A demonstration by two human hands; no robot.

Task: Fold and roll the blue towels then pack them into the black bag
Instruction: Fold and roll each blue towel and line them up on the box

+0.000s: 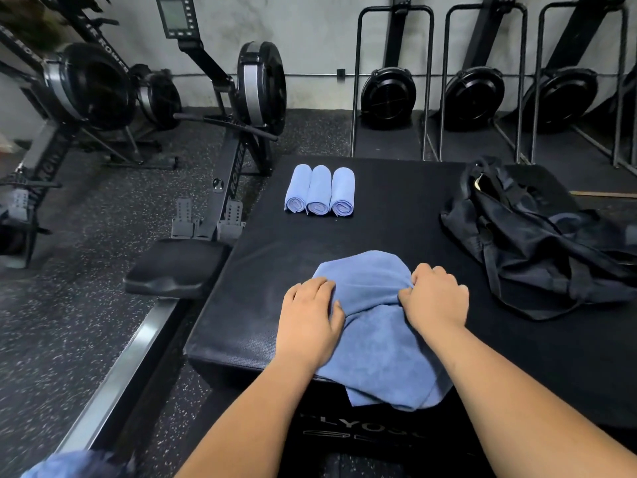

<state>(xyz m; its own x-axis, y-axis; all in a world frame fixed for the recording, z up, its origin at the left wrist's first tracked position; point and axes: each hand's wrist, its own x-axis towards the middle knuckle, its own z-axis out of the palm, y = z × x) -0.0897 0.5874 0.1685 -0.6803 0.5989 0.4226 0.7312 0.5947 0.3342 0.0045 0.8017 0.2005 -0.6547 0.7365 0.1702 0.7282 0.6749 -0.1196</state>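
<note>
Blue towel (375,343), long axis near-to-far

Soft terry towel (375,343), matt black box (396,201)

On the box (396,208), three rolls (319,191) lie side by side at the far left and the bag (537,243) at the right. The towel (379,343) hangs over the near edge, gripped by the left hand (310,319) and right hand (437,298). A rower (238,143) stands left of the box.
</note>
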